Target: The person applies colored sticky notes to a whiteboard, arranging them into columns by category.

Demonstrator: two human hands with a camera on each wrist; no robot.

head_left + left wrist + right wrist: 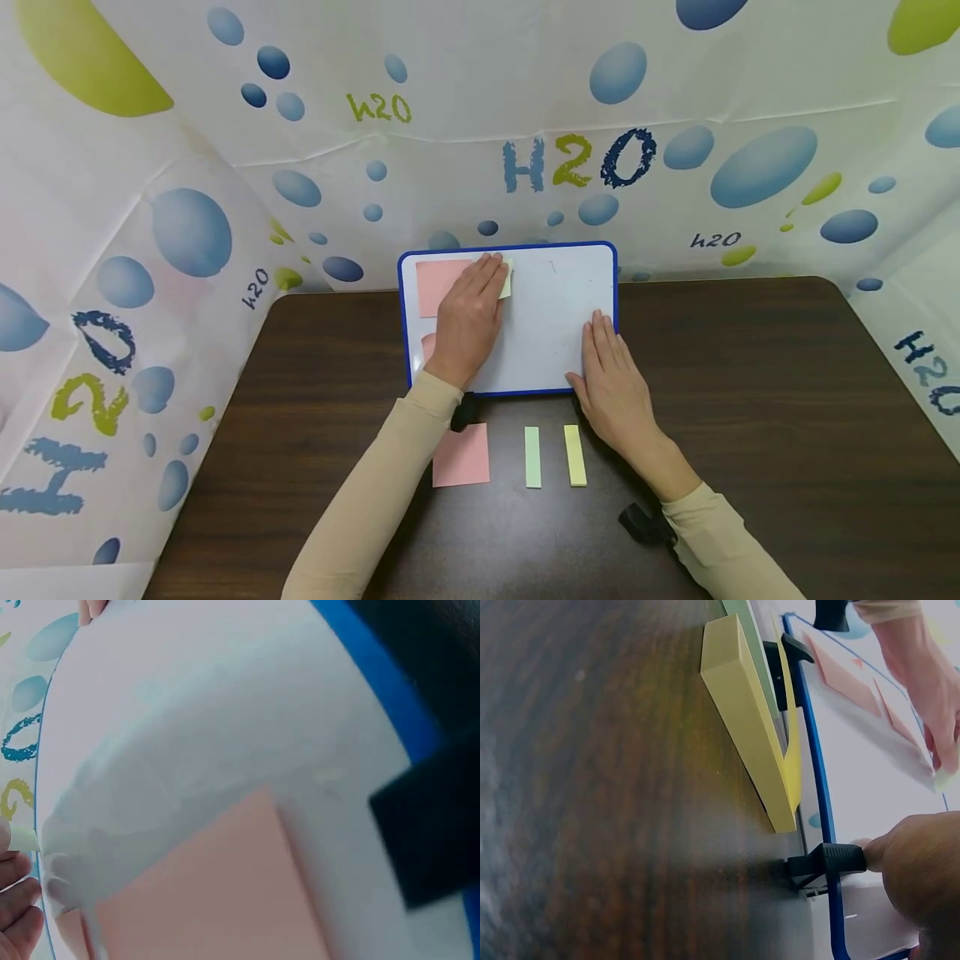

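While the left hand [467,321] presses a pale green note [507,283] high on the whiteboard [543,337], the right hand [618,387] rests at the whiteboard's right edge, both grips released. Pink notes [437,289] occupy its left side; before it lie a pink square [462,458], green strip [532,458] and yellow strip [575,457].

A dark brown wood-grain table [757,383] has rounded far corners; behind it and along both sides hangs a creased white sheet [480,100] printed with blue and lime-green ovals [763,167] and "H2O" lettering [572,161].
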